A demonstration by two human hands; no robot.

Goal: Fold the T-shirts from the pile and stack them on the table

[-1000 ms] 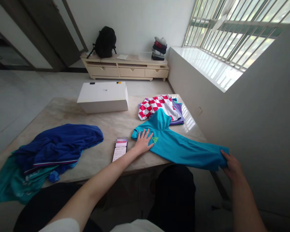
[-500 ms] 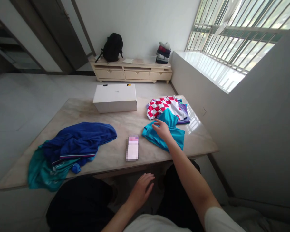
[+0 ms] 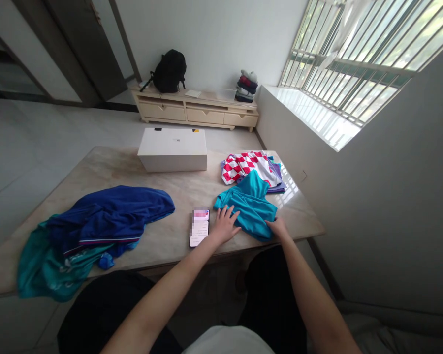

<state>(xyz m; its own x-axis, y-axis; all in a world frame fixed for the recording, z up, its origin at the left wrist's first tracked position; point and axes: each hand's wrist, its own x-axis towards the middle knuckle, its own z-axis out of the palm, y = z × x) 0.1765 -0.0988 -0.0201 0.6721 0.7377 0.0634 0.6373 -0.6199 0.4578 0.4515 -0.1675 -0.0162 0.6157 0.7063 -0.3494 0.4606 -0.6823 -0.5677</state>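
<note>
Observed: the turquoise shirt (image 3: 249,206) now lies folded into a compact bundle on the marble table (image 3: 170,191), near the person's edge. A second ago it was stretched out lengthwise, its far end hanging past the table's right edge in the right hand; half a second ago the left hand had dropped below the table edge. Both hands are back on the cloth. Judgement: the long fold is made and the work in hand is pressing the bundle flat.

Left hand (image 3: 225,225): fingers spread, palm down on the bundle's 8 o'clock corner, pressing rather than gripping. Right hand (image 3: 278,227): at the bundle's 5 o'clock corner, touching the cloth; whether the fingers pinch the edge or merely rest there cannot be told.

Surroundings: a phone (image 3: 199,228) lies just beside the left hand, at its 9 o'clock. A red-and-white checked garment (image 3: 243,166) atop a purple one sits at the shirt's 12 o'clock, touching it. A heap of blue clothing (image 3: 110,216) lies well apart at 9 o'clock.

Containers: one white box (image 3: 173,149) at 11 o'clock of the shirt, lid closed; contents not visible. The low cabinet (image 3: 195,110) by the far wall has its drawers shut and bears a black backpack (image 3: 169,71) and a stack of folded clothes (image 3: 246,86).
</note>
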